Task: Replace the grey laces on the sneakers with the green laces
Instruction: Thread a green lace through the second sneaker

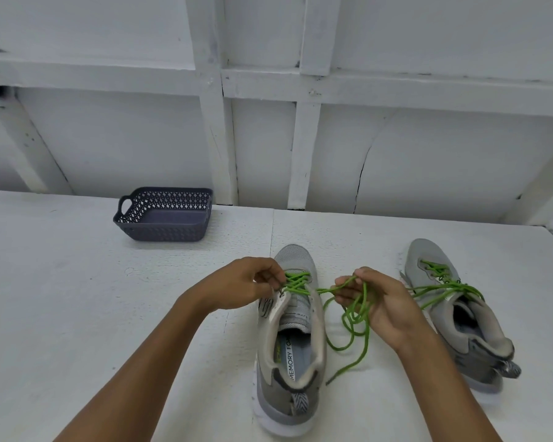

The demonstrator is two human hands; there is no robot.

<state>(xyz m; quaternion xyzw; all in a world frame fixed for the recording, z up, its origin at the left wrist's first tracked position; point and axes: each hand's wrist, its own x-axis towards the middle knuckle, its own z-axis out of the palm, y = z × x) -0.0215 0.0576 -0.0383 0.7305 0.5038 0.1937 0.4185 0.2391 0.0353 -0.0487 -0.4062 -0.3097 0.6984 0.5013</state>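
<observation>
Two grey sneakers stand on the white table with their toes pointing away from me. The near sneaker (289, 346) carries a green lace (348, 320) crossed through its front eyelets. My left hand (246, 282) pinches the lace at the left eyelet row. My right hand (374, 298) pinches the other strand, and loose loops of the lace run through its palm and trail down onto the table. The second sneaker (460, 314) sits to the right, threaded with its own green lace (444, 285), untouched by either hand.
A dark grey perforated basket (163, 215) with a handle stands at the back left, close to the white panelled wall (268, 138). The white table (77, 298) extends left of the near sneaker.
</observation>
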